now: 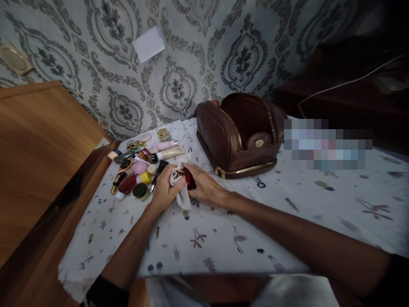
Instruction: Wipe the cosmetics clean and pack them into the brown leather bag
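My left hand (pixel 166 187) is closed on a crumpled white cloth (pixel 182 197), pressing it against a dark red glossy item (pixel 189 180). Curved around that item's right side, my right hand (pixel 206 186) grips it. Both hands are over the printed white tablecloth (pixel 220 238). Just left of them lies a group of cosmetics, among them a black tube (pixel 159 172), a pink sponge (pixel 141 167), a dark green jar (pixel 141 192), a red bottle (pixel 127 184) and a cream tube (pixel 171 152). Behind my right hand stands an unzipped brown leather bag (pixel 238 136).
A wooden cabinet (pixel 41 162) borders the table on the left. Patterned wallpaper (pixel 179 85) with a white card (pixel 148 44) rises behind. At the right are a blurred patch (pixel 326 145) and a pale cable (pixel 345 83). A gold-lidded jar (pixel 163 135) stands near the wall.
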Demonstrator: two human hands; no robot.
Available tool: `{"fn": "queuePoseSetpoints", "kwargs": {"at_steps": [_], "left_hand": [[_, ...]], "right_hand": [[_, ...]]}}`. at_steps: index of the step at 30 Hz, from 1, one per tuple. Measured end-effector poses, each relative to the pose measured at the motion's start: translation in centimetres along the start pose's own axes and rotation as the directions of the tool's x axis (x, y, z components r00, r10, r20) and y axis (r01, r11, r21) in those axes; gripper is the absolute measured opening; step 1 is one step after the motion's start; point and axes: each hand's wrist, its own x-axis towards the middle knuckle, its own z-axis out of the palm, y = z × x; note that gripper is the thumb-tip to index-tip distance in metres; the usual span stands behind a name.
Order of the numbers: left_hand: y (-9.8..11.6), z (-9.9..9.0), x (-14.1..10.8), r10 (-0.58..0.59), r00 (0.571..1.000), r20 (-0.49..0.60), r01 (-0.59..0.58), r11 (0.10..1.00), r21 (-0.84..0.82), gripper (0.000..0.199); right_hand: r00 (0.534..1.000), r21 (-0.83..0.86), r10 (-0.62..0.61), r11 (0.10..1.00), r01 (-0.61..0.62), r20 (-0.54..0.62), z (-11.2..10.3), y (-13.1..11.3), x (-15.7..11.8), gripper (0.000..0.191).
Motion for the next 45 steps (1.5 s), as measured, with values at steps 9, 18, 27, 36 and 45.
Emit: {"fn": "queuePoseSetpoints", "kwargs": {"at_steps": [9, 18, 27, 36, 45], "left_hand": [[1.3, -0.4, 0.2, -0.025, 0.998, -0.049, 0.025, 1.000, 0.000, 0.016], [0.4, -0.6, 0.6, -0.207, 0.978, 0.021, 0.206, 0.952, -0.226, 0.034], [0.2, -0.4, 0.4, 0.042, 0.989, 0.138, -0.037, 0.998, -0.041, 0.032], [-0.3, -1.1, 0.3, 0.065, 0.987, 0.149, -0.048, 0.992, -0.113, 0.042], [-0.5, -1.1, 0.4, 0.014, 0.998, 0.055, -0.006, 0.989, -0.144, 0.062]], "right_hand": [[0.998, -0.098, -0.061, 0.993, 0.062, 0.011, 0.6, -0.1, -0.4, 0.097], [1.000, -0.091, -0.025, 0.996, 0.026, 0.020, 0.5, -0.8, -0.5, 0.098], [0.974, 0.104, 0.223, 0.970, -0.218, -0.040, -0.3, -1.0, 0.2, 0.099], [0.936, 0.636, 0.335, 0.700, -0.325, 0.109, 0.2, -0.7, 0.6, 0.086], [0.873, 0.880, 0.355, 0.214, -0.424, 0.335, -0.2, -1.6, 0.6, 0.049]]}}
